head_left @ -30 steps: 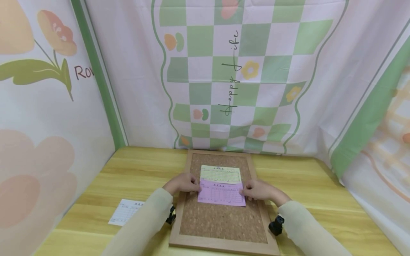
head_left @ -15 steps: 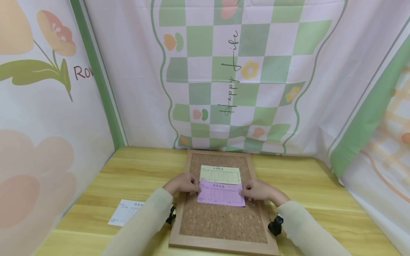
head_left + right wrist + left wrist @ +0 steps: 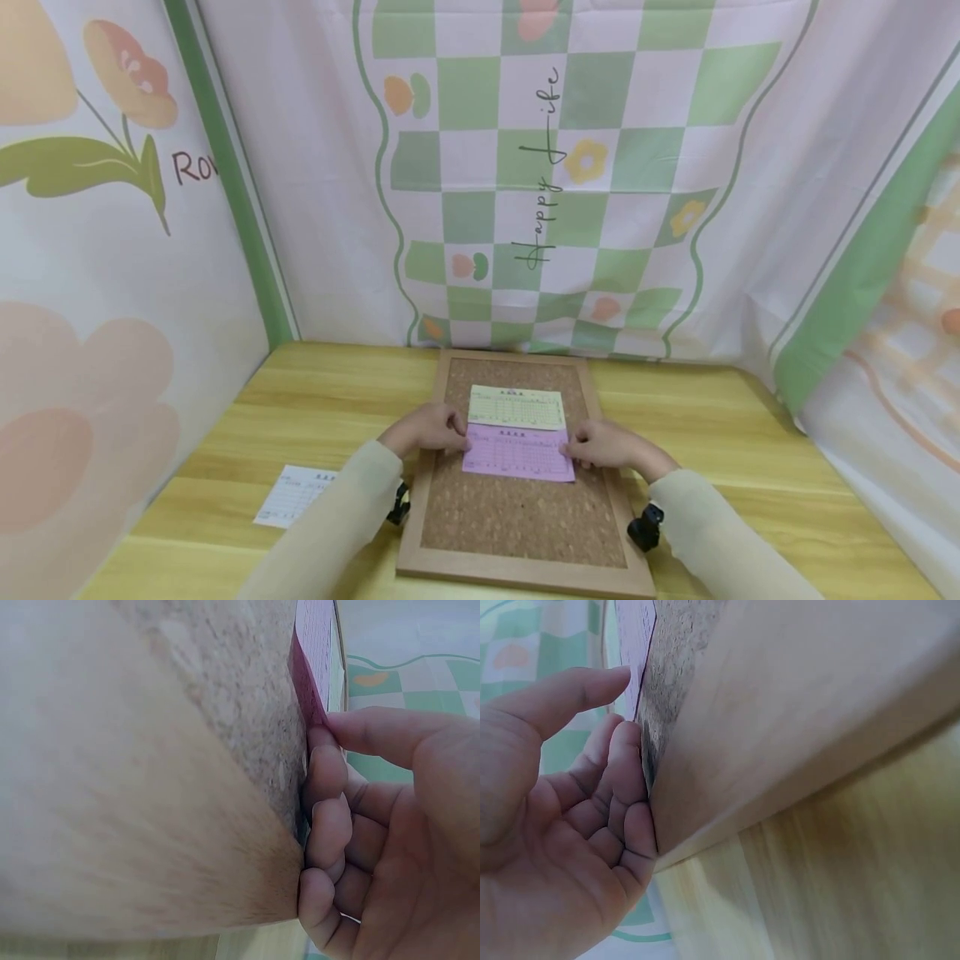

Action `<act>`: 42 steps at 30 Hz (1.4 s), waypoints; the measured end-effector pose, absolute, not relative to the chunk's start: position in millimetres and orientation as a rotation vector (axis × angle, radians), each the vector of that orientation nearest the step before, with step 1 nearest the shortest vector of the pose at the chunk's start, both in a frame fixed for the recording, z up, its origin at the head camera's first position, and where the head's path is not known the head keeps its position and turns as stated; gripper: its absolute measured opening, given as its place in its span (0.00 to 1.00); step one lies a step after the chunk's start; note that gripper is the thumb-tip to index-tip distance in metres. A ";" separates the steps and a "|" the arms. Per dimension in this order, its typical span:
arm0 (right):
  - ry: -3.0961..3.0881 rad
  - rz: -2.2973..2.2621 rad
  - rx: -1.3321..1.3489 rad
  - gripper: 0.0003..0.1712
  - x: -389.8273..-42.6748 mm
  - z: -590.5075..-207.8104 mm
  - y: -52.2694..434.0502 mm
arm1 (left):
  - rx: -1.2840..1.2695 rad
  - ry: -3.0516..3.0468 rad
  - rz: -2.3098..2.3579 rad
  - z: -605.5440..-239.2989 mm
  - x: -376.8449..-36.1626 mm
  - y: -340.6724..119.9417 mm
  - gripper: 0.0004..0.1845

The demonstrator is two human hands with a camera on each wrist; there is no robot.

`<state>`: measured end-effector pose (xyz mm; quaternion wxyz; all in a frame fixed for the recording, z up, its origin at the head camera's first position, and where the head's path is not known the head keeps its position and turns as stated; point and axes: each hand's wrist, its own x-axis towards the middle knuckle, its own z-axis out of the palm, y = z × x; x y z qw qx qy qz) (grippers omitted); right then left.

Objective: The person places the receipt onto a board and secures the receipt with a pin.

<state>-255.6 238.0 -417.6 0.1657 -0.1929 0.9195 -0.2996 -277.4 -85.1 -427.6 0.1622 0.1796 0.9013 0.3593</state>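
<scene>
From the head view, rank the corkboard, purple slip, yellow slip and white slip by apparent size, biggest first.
1. Corkboard
2. Purple slip
3. Yellow slip
Unranked: white slip; the left sleeve hides part of it.

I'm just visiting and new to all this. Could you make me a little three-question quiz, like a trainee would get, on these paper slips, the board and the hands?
1. Multiple choice: what colour is the slip just beyond the purple slip on the corkboard?
A) orange
B) pale yellow
C) dark blue

2. True or false: the right hand pinches the purple slip at its edge.

3. Fill in the blank: the white slip, partly hidden by a sleeve, lies on the ____, to the left of the corkboard.

Key:
1. B
2. True
3. table
</scene>
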 end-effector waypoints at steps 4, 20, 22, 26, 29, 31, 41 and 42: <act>2.621 -0.848 -0.541 0.21 -256.1 -417.4 238.0 | 0.564 2.536 1.071 -425.2 -276.0 -87.5 0.11; 2.633 -0.833 -0.520 0.20 -255.3 -414.7 236.3 | 0.944 2.614 0.915 -428.6 -279.9 -95.5 0.24; 2.631 -0.839 -0.526 0.20 -254.9 -415.2 236.3 | 0.984 2.644 0.869 -429.8 -279.0 -96.8 0.25; 2.625 -0.848 -0.541 0.20 -254.7 -416.0 236.2 | 1.011 2.676 0.805 -431.9 -276.4 -98.1 0.29; 2.623 -0.849 -0.544 0.20 -255.0 -416.5 236.4 | 1.006 2.690 0.770 -432.7 -274.9 -98.2 0.32; 2.621 -0.845 -0.541 0.20 -255.3 -416.7 236.4 | 1.001 2.698 0.745 -433.3 -274.3 -98.1 0.32; 2.614 -0.847 -0.521 0.20 -256.3 -418.0 237.2 | 1.022 2.727 0.654 -433.0 -272.2 -95.6 0.33; 2.615 -0.848 -0.523 0.20 -256.3 -418.0 237.2 | 1.021 2.727 0.648 -432.7 -272.0 -95.0 0.33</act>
